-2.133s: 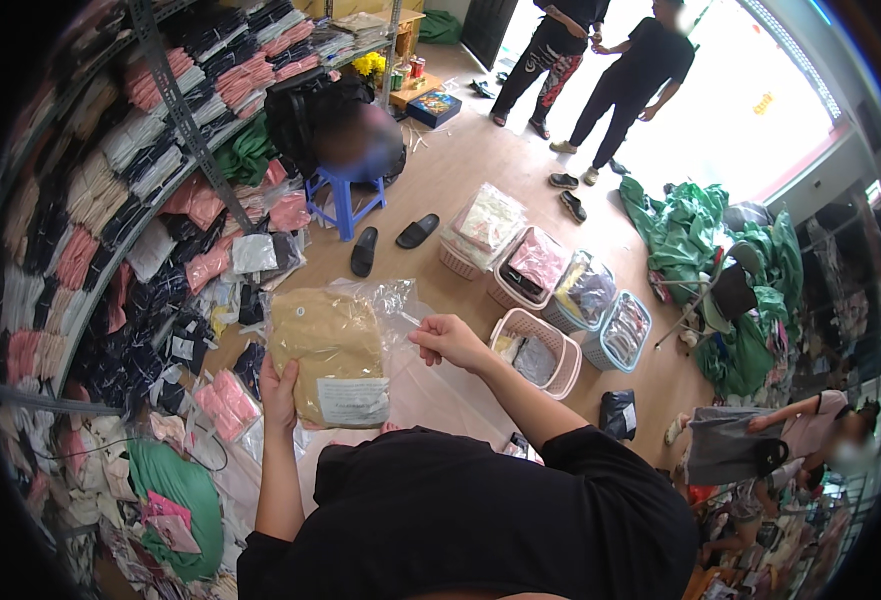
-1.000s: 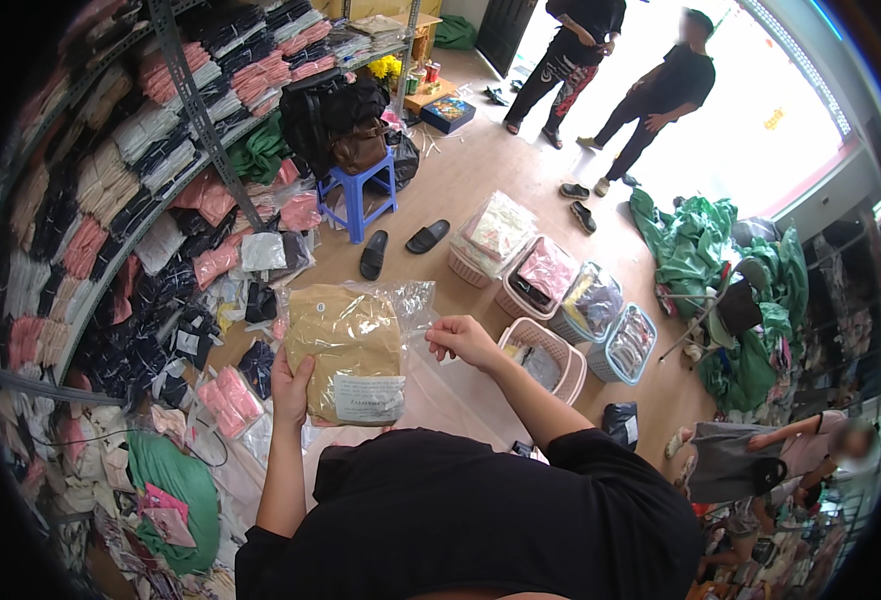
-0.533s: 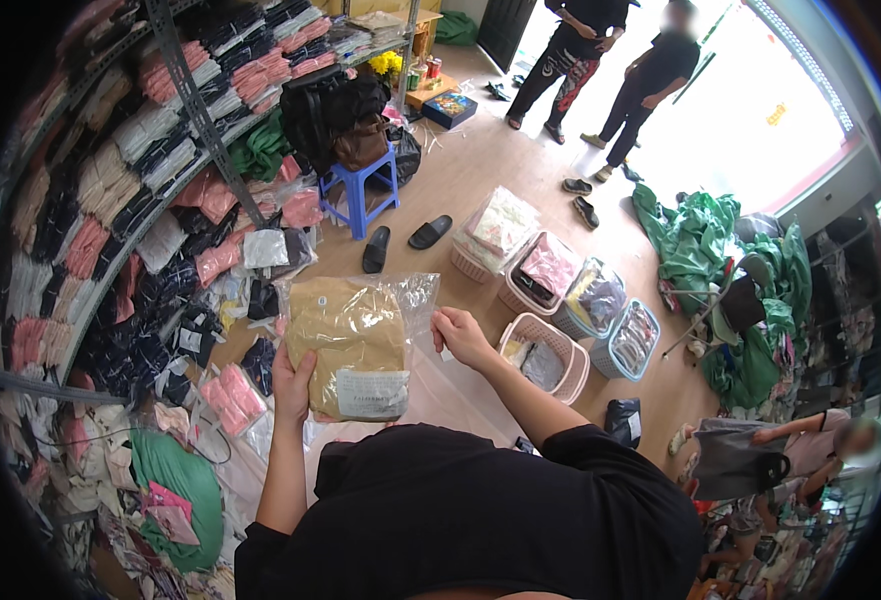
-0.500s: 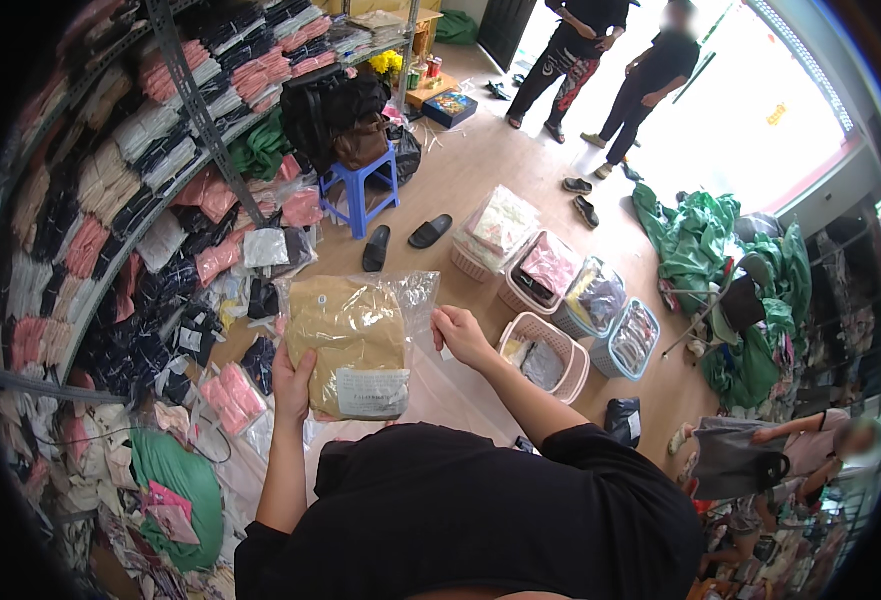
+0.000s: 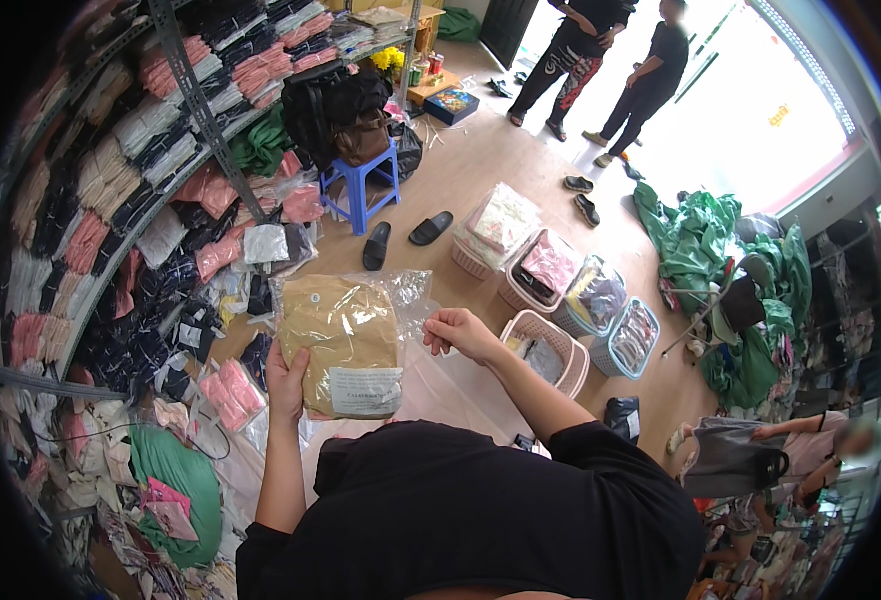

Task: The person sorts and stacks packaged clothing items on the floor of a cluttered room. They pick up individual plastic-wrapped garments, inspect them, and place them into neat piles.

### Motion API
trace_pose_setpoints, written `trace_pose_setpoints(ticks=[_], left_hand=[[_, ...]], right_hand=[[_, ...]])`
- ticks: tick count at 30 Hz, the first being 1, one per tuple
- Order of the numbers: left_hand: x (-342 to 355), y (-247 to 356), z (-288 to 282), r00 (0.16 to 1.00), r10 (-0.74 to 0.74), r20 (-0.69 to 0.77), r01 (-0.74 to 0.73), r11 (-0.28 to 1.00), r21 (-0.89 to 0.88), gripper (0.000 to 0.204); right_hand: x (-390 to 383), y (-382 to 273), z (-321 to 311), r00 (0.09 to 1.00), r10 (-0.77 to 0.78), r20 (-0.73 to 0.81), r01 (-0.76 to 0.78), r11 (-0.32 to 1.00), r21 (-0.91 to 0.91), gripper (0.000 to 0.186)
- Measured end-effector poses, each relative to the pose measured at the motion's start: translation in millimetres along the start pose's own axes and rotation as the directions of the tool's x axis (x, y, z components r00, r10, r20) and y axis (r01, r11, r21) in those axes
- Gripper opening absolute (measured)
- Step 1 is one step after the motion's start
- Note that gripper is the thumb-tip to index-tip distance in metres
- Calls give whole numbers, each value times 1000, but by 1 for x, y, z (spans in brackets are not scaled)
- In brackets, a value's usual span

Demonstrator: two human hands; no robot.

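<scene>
My left hand (image 5: 286, 380) grips the left side of a clear plastic bag (image 5: 412, 300) that holds folded tan fabric (image 5: 335, 325). A white printed label (image 5: 364, 390) shows on the lower part of the bag, and its loose transparent flap sticks out toward the right. Beside that flap, my right hand (image 5: 452, 335) has its fingers pinched together; what is between the fingertips is too small to make out. Pink bagged garments (image 5: 232, 395) lie below and left of the package.
Shelves of folded garments (image 5: 100, 175) line the left, near a blue stool (image 5: 358, 195) with bags. Baskets (image 5: 550, 385) of packaged clothes and black sandals (image 5: 430, 227) are on the floor. Green sacks (image 5: 690, 240) heap at right. Two people (image 5: 640, 90) stand by the doorway; another person (image 5: 810, 440) is lower right.
The package stays in my left hand, shifting slightly. My pinched right hand has edged rightward from the bag's flap. The two people by the doorway have changed posture, their hands no longer together.
</scene>
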State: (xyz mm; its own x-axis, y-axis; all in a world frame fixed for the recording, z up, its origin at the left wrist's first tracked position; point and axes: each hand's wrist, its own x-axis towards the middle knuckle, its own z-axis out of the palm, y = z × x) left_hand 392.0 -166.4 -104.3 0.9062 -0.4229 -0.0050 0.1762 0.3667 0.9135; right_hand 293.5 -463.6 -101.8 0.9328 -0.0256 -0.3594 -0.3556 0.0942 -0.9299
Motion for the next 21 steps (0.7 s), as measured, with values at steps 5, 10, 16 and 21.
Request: trace_pose_setpoints(ticks=[5, 10, 16, 21], left_hand=[[0, -2, -2, 1000, 9, -4, -9, 1000, 25, 42], [-1, -2, -3, 1000, 7, -14, -6, 999, 34, 41], [0, -2, -6, 1000, 12, -8, -11, 999, 32, 39], [0, 2, -3, 1000, 24, -7, -24, 999, 47, 40]], right_hand=[[-3, 0, 0, 1000, 7, 9, -7, 1000, 21, 13], [-2, 5, 1, 1000, 24, 20, -26, 997, 78, 12], [-2, 6, 0, 998, 38, 44, -43, 993, 113, 9], [-2, 8, 3, 997, 75, 7, -74, 951, 300, 8]])
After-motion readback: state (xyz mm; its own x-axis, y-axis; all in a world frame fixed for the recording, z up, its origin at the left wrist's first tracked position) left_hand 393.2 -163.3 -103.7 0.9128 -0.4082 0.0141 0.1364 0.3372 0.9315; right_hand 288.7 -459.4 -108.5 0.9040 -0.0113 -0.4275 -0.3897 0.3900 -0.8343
